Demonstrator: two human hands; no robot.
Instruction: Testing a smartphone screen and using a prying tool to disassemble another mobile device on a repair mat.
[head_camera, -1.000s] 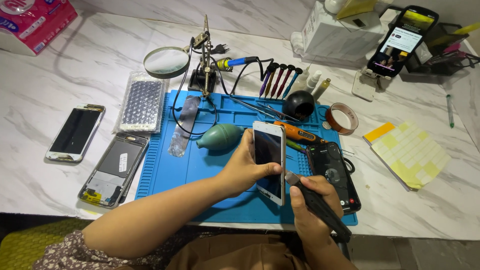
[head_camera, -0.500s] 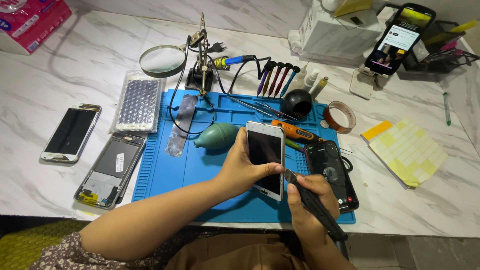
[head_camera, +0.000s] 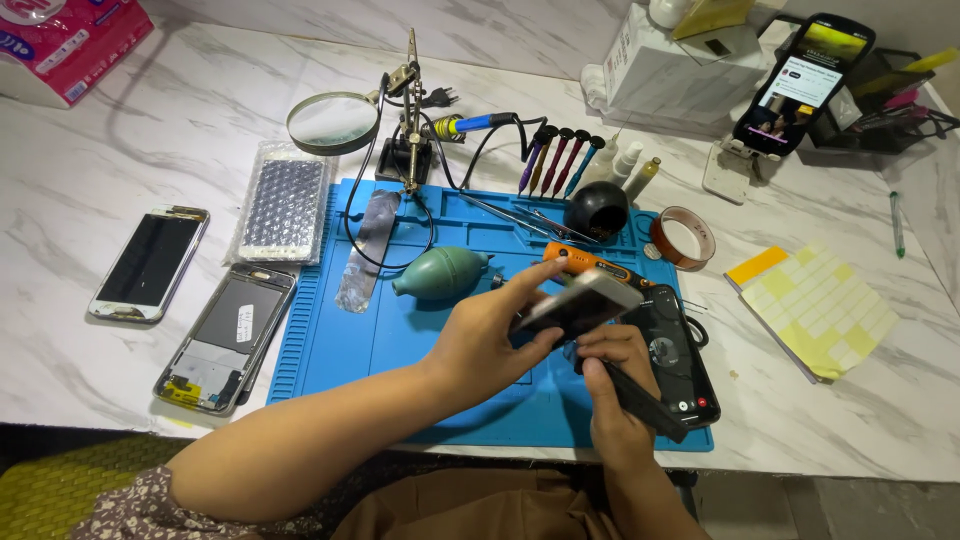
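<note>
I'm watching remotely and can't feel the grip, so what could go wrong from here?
1. The left hand holds the white phone tilted in the air by its edges; it could slip onto the black device below.
2. The right hand presses a black tool at the phone's lower edge; a slip might scratch it or jab the fingers.

Magnifying glass (head_camera: 333, 122), green air blower (head_camera: 440, 273) (on the blue mat (head_camera: 330, 340)), tape roll (head_camera: 684, 237).

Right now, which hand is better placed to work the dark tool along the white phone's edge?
Probably the right hand: it grips the dark tool just beneath the white phone, which the left hand holds tilted.
</note>
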